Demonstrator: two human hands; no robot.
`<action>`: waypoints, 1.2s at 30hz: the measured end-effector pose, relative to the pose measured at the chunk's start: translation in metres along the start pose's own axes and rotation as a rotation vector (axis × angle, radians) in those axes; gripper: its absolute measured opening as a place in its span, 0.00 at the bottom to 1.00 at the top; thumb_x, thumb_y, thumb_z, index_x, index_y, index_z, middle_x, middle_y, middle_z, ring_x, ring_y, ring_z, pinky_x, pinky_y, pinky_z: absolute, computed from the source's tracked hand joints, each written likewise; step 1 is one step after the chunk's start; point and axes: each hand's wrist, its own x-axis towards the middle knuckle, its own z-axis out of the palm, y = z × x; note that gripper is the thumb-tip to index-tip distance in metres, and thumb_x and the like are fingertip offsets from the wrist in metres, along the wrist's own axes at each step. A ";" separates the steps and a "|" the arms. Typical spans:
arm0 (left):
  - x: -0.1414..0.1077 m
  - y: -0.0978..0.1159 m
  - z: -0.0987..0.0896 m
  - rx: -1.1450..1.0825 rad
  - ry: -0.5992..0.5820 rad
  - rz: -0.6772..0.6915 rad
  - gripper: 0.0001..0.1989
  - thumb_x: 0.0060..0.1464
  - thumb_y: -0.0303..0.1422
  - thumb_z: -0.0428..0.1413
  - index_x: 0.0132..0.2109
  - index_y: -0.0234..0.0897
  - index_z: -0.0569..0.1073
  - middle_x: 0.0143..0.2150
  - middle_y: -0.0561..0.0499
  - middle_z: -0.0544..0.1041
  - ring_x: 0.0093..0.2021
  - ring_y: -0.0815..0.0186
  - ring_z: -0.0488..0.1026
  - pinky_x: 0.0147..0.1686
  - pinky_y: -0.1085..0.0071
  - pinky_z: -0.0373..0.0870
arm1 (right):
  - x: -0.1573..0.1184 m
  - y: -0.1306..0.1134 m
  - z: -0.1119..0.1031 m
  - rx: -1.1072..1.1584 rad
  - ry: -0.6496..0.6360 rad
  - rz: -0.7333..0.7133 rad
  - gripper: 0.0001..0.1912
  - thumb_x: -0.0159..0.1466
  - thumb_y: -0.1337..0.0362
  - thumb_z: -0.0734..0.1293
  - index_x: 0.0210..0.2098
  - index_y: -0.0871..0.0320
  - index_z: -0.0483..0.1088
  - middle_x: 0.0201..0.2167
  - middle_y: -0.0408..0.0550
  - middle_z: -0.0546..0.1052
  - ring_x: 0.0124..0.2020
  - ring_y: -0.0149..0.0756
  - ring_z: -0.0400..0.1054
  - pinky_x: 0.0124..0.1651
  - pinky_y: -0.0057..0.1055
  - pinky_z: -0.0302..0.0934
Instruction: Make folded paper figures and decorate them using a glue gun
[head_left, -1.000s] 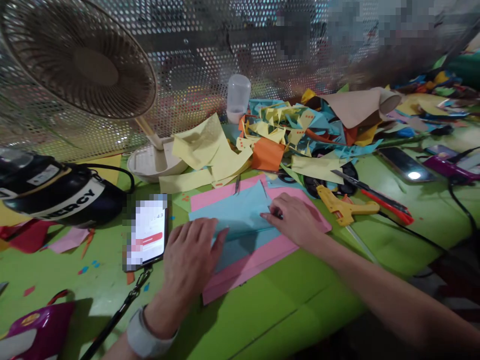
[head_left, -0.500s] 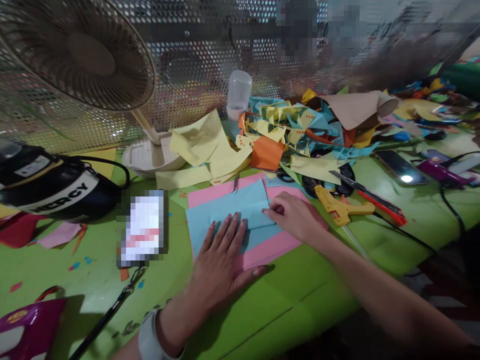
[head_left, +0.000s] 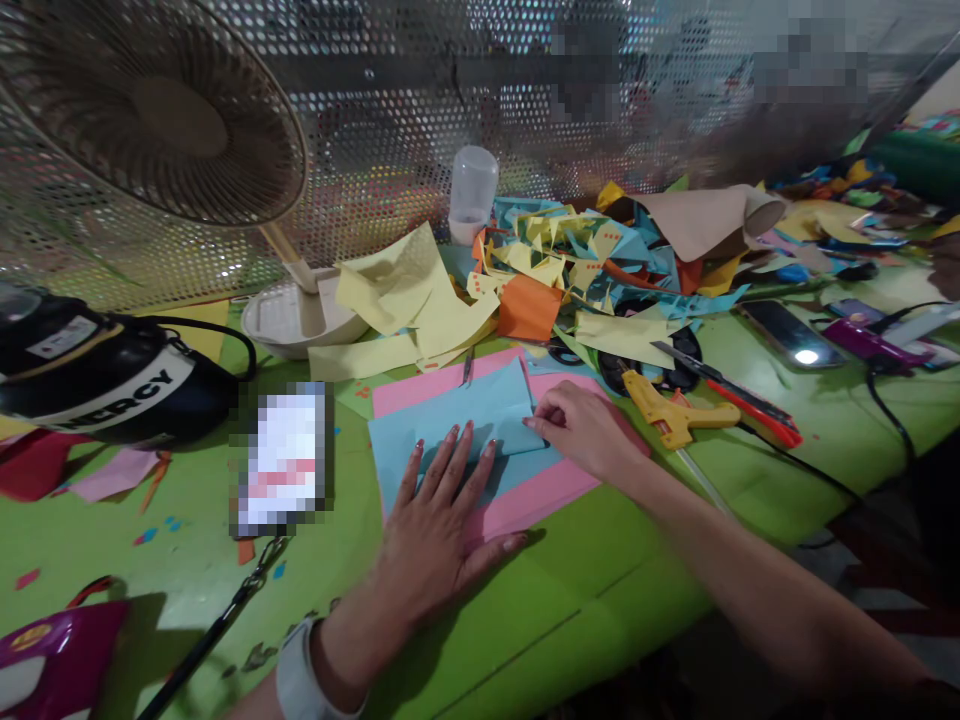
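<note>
A sheet of blue paper, partly folded over on itself, lies on top of pink paper on the green table. My left hand rests on it with the fingers spread, the fingertips on the blue fold and the thumb near the pink lower edge. At the right end of the fold, my right hand pinches the blue paper between thumb and index finger. The other right fingers are curled in. A small pointed metal tool lies at the upper edge of the sheets.
Right of the papers lie a yellow glue gun, a red-handled cutter and a lit phone. Paper scraps are heaped behind. A fan, a black bottle and a blurred-out device stand or lie leftward.
Both hands keep nearly the same place on the blue paper. The whole view has shifted slightly, so things on the right appear a little further left.
</note>
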 end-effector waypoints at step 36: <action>0.000 -0.003 0.002 0.011 -0.039 0.053 0.42 0.57 0.58 0.41 0.69 0.34 0.47 0.69 0.38 0.53 0.67 0.50 0.51 0.63 0.50 0.46 | -0.007 -0.016 -0.010 -0.057 0.110 -0.063 0.07 0.65 0.65 0.61 0.36 0.59 0.70 0.40 0.52 0.74 0.41 0.38 0.70 0.45 0.34 0.63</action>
